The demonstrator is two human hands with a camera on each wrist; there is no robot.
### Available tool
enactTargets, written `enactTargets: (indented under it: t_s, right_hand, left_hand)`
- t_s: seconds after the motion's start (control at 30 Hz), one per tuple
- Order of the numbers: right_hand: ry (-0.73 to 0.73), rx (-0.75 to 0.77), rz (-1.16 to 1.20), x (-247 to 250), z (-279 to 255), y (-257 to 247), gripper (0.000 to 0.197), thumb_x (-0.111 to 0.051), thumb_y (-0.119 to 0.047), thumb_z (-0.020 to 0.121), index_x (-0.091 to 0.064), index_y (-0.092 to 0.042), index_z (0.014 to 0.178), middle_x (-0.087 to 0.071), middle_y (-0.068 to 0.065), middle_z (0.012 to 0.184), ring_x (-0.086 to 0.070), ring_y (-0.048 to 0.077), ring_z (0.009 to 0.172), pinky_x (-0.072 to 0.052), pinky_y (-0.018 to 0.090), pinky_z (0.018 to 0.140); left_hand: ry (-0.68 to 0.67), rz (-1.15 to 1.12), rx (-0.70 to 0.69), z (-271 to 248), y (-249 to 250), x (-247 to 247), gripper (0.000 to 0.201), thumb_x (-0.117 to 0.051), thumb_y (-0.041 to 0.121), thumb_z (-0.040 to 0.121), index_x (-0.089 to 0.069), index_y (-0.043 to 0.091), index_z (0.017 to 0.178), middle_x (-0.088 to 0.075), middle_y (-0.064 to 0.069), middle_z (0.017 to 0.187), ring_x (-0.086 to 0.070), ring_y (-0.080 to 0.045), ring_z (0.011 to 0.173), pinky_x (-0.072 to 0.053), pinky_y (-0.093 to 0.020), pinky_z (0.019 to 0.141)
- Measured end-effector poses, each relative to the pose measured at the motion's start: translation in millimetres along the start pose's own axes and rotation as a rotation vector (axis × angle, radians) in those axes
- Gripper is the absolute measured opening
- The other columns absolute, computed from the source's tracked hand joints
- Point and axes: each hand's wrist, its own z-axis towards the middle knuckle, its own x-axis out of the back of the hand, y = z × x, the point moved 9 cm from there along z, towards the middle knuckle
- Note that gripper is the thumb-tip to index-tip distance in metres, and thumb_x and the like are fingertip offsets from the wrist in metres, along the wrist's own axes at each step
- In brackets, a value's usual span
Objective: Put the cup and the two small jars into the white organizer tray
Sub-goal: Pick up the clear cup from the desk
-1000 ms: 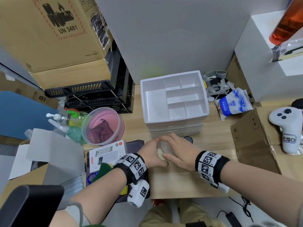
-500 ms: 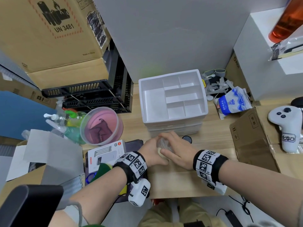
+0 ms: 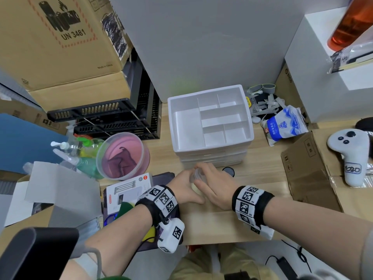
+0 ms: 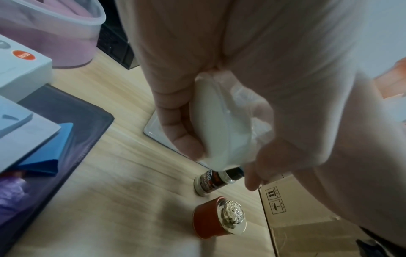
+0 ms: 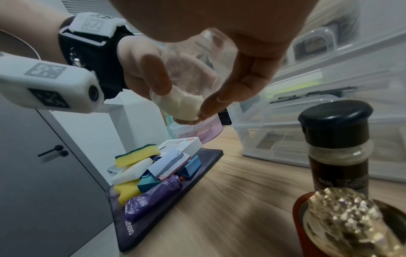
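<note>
Both hands meet on the cup (image 3: pixel 198 175), a small clear plastic one with something white and soft inside it. The left hand (image 3: pixel 184 185) curls round its side, thumb and fingers wrapped on the wall, and the right hand (image 3: pixel 215 185) pinches it from the other side with fingertips (image 5: pixel 207 108) at its base; in the right wrist view the cup is clear of the surface (image 3: pixel 258 158), tilted. This looks like the first step of the task, the lift of the cup, with nothing yet in the white organizer tray (image 3: pixel 249 116), whose compartments show bare white floors. The tray sits on top of a stack of clear drawers, just beyond the hands, so the next move probably calls for carrying the cup up and forward over the near rim and setting it upright in a compartment wide enough, likely the large left one. The thin wall may buckle under a hard squeeze. The two jars wait on the surface beside each other: a dark-capped spice jar (image 4: pixel 216 180) and a red jar (image 4: pixel 217 218) with a faceted silvery lid.
</note>
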Motion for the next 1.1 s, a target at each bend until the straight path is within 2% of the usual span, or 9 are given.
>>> enactTargets:
  t_s: [0.1,0.3,0.57,0.7,0.83,0.93,1.0,1.03,1.1]
  right_hand:
    - [-0.008,0.041,-0.025,4.0,-1.9,-5.5,0.065,-0.022,-0.066,0.091,-0.026,-0.026,0.142,-0.045,0.005,0.134,-0.060,0.036,0.103,-0.046,0.048,0.089]
    - [-0.017,0.076,-0.104,6.1,-1.7,-12.8,0.065,-0.020,-0.064,0.091,-0.026,-0.024,0.142,-0.043,0.003,0.131,-0.060,0.033,0.094,-0.046,0.043,0.081]
    - [0.007,-0.067,0.084,-0.8,-1.9,-1.0,0.064,-0.022,-0.067,0.091,-0.020,-0.030,0.143,-0.045,0.008,0.138,-0.059,0.031,0.111,-0.045,0.045,0.095]
    - [-0.028,-0.050,0.071,-2.0,-7.6,-9.1,0.065,-0.034,-0.066,0.092,-0.015,-0.031,0.144,-0.044,0.005,0.130,-0.058,0.028,0.108,-0.047,0.042,0.094]
    - [0.022,0.120,-0.036,26.4,-15.0,-47.5,0.075,-0.056,-0.063,0.086,-0.026,-0.026,0.144,-0.052,0.001,0.123,-0.057,0.021,0.106,-0.047,0.039,0.094]
    - [0.127,0.177,-0.112,68.2,-7.1,-73.0,0.080,-0.062,-0.057,0.086,-0.032,-0.013,0.146,-0.053,0.006,0.134,-0.051,0.022,0.119,-0.038,0.032,0.103]
    - [0.174,0.204,-0.156,94.1,2.6,-89.1,0.076,-0.061,-0.055,0.088,-0.034,-0.011,0.143,-0.052,0.008,0.130,-0.053,0.025,0.114,-0.039,0.034,0.097]
    - [0.189,0.220,-0.194,105.3,7.5,-97.4,0.073,-0.059,-0.057,0.088,-0.035,-0.013,0.141,-0.053,0.008,0.126,-0.054,0.027,0.109,-0.040,0.036,0.093]
    - [0.214,0.209,-0.250,125.0,17.0,-108.5,0.071,-0.052,-0.065,0.087,-0.035,-0.019,0.138,-0.052,0.005,0.122,-0.057,0.029,0.101,-0.044,0.041,0.086]
  left_hand:
    - [-0.035,0.005,0.002,1.4,0.4,-0.3,0.048,-0.080,0.002,0.062,-0.057,0.036,0.087,-0.062,0.018,0.079,-0.057,0.011,0.063,-0.042,-0.008,0.059]
    - [-0.098,-0.006,0.037,5.8,-7.3,-2.4,0.041,-0.079,0.016,0.053,-0.058,0.031,0.086,-0.061,0.014,0.074,-0.056,0.002,0.064,-0.043,-0.013,0.058]
    - [0.038,0.127,0.015,3.3,-0.8,2.5,0.039,-0.077,0.021,0.057,-0.057,0.039,0.085,-0.066,0.017,0.078,-0.061,0.004,0.069,-0.046,-0.013,0.059]
    - [0.015,0.211,0.013,-5.5,0.7,4.7,0.050,-0.074,0.034,0.054,-0.055,0.031,0.101,-0.069,0.012,0.094,-0.067,-0.001,0.083,-0.053,-0.016,0.071]
    - [-0.033,0.159,-0.027,-24.1,6.4,20.4,0.079,-0.088,0.032,0.056,-0.050,0.027,0.125,-0.069,0.007,0.115,-0.069,-0.009,0.107,-0.057,-0.031,0.093]
    - [0.002,0.068,-0.091,-33.6,36.8,48.9,0.067,-0.085,0.011,0.068,-0.053,0.018,0.127,-0.069,0.010,0.110,-0.067,0.003,0.100,-0.051,-0.017,0.087]
    - [0.067,0.079,-0.140,-36.3,63.9,70.7,0.056,-0.083,0.000,0.074,-0.053,0.012,0.120,-0.065,0.010,0.103,-0.062,0.002,0.091,-0.047,-0.007,0.078]
    - [0.119,0.098,-0.178,-36.2,78.0,81.8,0.057,-0.085,0.004,0.071,-0.054,0.008,0.119,-0.066,0.006,0.103,-0.061,-0.001,0.089,-0.048,-0.008,0.078]
    - [0.204,0.106,-0.235,-36.2,101.7,99.0,0.066,-0.085,0.027,0.060,-0.057,0.011,0.117,-0.068,0.002,0.103,-0.064,-0.008,0.088,-0.055,-0.022,0.081]
